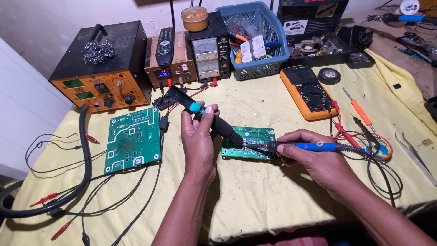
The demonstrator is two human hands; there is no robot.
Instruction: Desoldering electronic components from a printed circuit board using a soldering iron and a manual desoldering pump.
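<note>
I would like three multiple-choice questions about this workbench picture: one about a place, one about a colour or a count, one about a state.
1. Where does the bigger green circuit board lie?
A. Inside the blue basket
B. On the yellow cloth, to the left of both hands
C. On top of the multimeter

2. What colour is the handle of the soldering iron in the right hand?
A. Blue
B. Red
C. White

3. What is the left hand doing?
A. Resting flat on the cloth
B. Pressing a dial on the orange station
C. Gripping a black hot-air wand, angled down at the small green board

Answers:
1 B, it rests on the cloth below the orange station.
2 A, the grip past the fingers is blue.
3 C, the fingers wrap the wand.
</note>
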